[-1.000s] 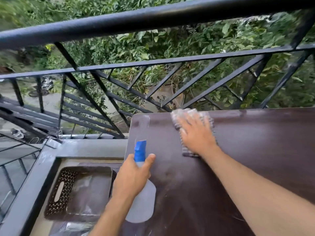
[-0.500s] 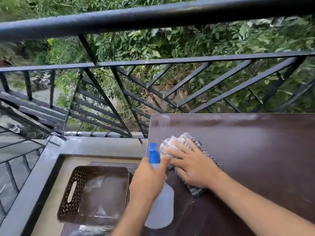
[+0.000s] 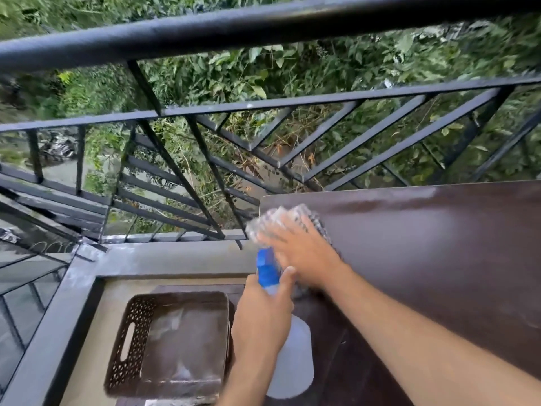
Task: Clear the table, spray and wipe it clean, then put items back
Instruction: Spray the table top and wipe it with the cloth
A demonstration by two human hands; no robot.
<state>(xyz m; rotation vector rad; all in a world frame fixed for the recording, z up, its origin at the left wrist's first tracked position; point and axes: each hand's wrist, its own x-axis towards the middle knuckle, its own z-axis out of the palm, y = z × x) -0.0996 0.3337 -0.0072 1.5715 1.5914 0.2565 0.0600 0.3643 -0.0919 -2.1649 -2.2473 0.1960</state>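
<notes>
A dark brown table (image 3: 439, 244) fills the right half of the head view. My right hand (image 3: 304, 253) lies flat, fingers spread, pressing a grey checked cloth (image 3: 281, 219) onto the table's far left corner. My left hand (image 3: 263, 315) grips the neck of a translucent white spray bottle (image 3: 292, 364) with a blue nozzle (image 3: 267, 266), holding it upright over the table's left edge, just beside my right wrist.
A brown perforated plastic basket (image 3: 131, 344) sits on a low surface left of the table, below my left hand. A black metal railing (image 3: 263, 27) runs along the far side and the left, with green foliage beyond. A grey ledge (image 3: 164, 256) borders the balcony floor.
My right hand slid the cloth from the far corner back toward me, then forward again to the far left corner. The view shifted left. My left hand keeps holding the bottle.
</notes>
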